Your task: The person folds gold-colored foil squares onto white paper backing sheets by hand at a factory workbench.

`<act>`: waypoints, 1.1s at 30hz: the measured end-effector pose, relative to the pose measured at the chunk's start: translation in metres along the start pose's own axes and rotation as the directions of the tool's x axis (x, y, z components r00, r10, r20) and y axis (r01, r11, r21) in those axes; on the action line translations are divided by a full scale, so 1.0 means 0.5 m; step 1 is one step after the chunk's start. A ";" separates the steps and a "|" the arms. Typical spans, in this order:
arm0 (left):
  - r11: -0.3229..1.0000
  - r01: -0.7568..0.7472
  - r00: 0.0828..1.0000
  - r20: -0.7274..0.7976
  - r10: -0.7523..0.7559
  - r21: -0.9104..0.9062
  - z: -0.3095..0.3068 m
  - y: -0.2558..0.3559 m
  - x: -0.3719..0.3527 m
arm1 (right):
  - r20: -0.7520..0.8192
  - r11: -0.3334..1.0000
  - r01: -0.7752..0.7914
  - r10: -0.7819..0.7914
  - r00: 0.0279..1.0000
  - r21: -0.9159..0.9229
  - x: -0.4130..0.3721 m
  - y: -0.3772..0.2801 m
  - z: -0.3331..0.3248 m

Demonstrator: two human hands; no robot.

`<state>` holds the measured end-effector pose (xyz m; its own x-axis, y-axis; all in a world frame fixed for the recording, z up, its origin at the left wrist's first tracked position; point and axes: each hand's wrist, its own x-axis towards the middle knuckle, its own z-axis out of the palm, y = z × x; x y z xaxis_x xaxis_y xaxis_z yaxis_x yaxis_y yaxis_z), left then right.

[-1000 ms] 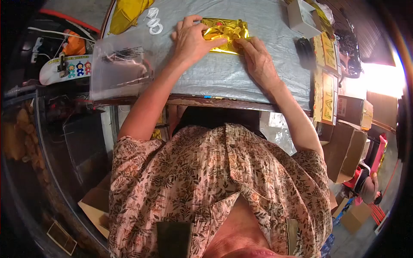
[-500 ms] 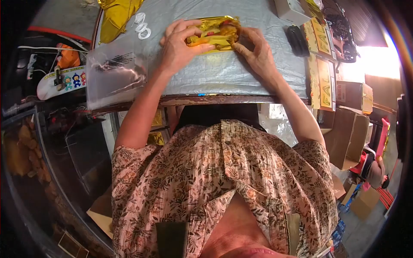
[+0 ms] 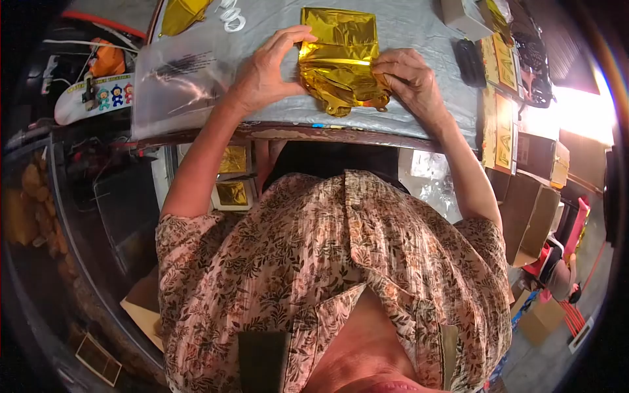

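Gold foil [image 3: 341, 56] is resting on the table [image 3: 422, 29] between a spread left hand [image 3: 265, 75] and a right hand [image 3: 407, 73] pinching its edge, long axis running away from the shirt [image 3: 314, 262], crumpled end pointing back.

A table [image 3: 452, 101] spread with a wrinkled silvery-grey sheet [image 3: 275, 13] shows a chipped dark wooden edge [image 3: 288, 133]. Grey floor [image 3: 124, 10] appears past its far left corner and again at lower right. Glaring white light [image 3: 590, 118] fills the right side, beside a dark ribbed panel [image 3: 557, 39]; the left side lies in shadow.
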<state>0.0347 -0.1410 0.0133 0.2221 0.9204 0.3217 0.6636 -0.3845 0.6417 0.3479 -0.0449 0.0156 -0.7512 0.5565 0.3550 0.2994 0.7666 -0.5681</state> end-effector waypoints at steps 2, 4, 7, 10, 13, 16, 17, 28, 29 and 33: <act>1.000 0.019 1.000 0.009 -0.019 -0.020 -0.006 -0.001 -0.003 | -0.003 1.000 0.016 -0.016 1.000 -0.009 0.001 -0.001 0.001; 1.000 0.001 1.000 -0.031 -0.001 -0.010 -0.009 -0.010 -0.007 | 0.009 0.999 0.036 -0.035 0.999 -0.030 0.002 -0.003 -0.001; 0.999 0.030 0.999 -0.020 -0.030 -0.016 -0.025 -0.017 -0.018 | 0.013 0.999 0.022 -0.022 1.000 -0.035 0.002 -0.008 -0.002; 0.996 0.052 0.999 0.012 -0.053 0.073 -0.032 -0.015 -0.027 | 0.006 0.996 0.029 -0.028 1.000 -0.080 0.000 -0.010 -0.002; 0.988 0.008 1.000 -0.029 -0.004 0.156 -0.019 -0.020 -0.032 | 0.013 0.997 -0.003 0.004 1.000 -0.076 -0.001 -0.006 0.001; 0.985 -0.008 0.999 -0.047 0.017 0.171 -0.008 -0.019 -0.027 | 0.025 0.997 -0.010 0.012 1.000 -0.075 0.003 -0.015 0.000; 0.979 -0.011 0.999 -0.035 0.018 0.205 -0.006 -0.017 -0.027 | 0.032 0.997 -0.005 0.008 0.999 -0.074 0.003 -0.014 0.001; 0.981 -0.071 0.988 -0.125 0.095 0.181 0.006 -0.033 -0.017 | 0.041 0.995 -0.008 0.012 0.999 -0.098 0.006 -0.020 0.000; 0.978 -0.143 0.980 -0.116 0.162 0.155 0.006 -0.037 -0.016 | 0.045 0.995 -0.003 0.007 0.999 -0.097 0.006 -0.018 0.001; 0.965 -0.198 0.978 -0.029 0.206 0.171 -0.002 -0.039 -0.018 | 0.037 0.995 -0.008 0.012 0.999 -0.100 0.003 -0.017 0.001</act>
<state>0.0194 -0.1419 -0.0014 0.3332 0.8189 0.4672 0.7184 -0.5415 0.4367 0.3439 -0.0508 0.0205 -0.7691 0.5530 0.3204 0.3628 0.7905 -0.4935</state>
